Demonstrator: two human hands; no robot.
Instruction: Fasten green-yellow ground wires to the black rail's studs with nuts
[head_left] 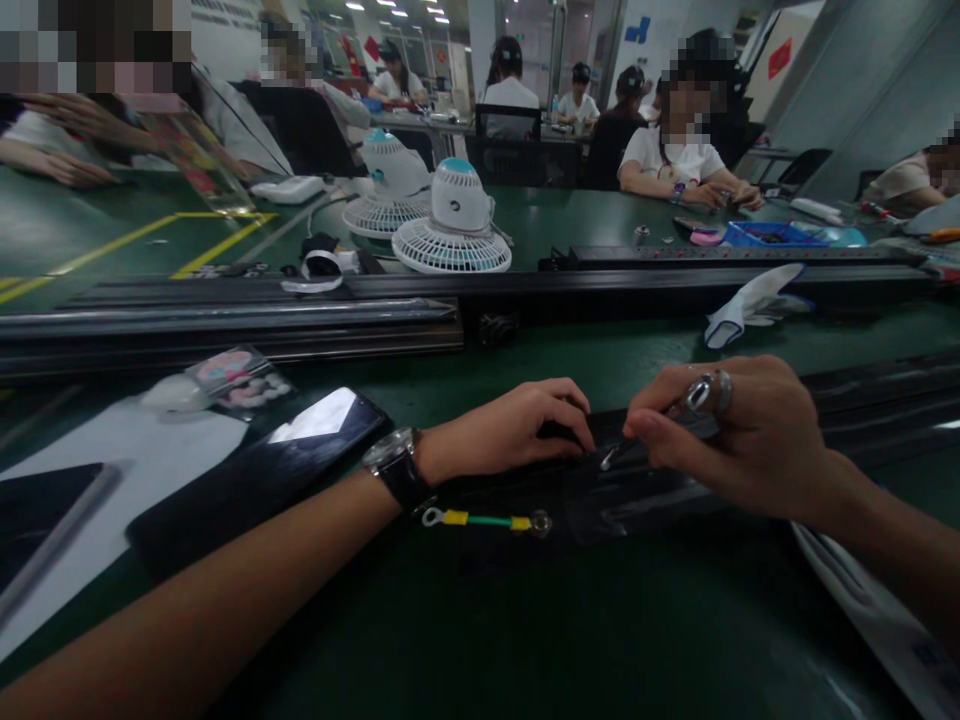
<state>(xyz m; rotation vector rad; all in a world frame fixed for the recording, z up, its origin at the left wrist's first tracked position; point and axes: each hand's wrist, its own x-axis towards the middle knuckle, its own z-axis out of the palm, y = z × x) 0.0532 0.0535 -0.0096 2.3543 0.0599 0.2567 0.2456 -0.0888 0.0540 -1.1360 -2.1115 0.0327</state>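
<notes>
Head view: so the nearest stretch is just bare green desk, with some white item partly covered by the right forearm. A short green-and-yellow cable with a ring lug at each end is laid flat just below the left wrist, touched by neither of the hands. Its right end is set near some dark, shiny plastic film.

A slim metal-tipped tool is pinched in the right hand, tip angled down at the film; what exactly it is can't be made out. The left hand is loosely curled with its fingertips down by the film, and whether anything is gripped there can't be told. A watch is worn on that wrist.

Off to the left, a dark phone-like slab is placed partly over a white sheet, with a small clear packet just beyond. Farther out, long dark rails are laid across the desk, and a white glove is left over on the right. Behind those, two white fans are parked grille-down, a blue tray is seen to the right, and a seated co-worker is visible beyond it.
</notes>
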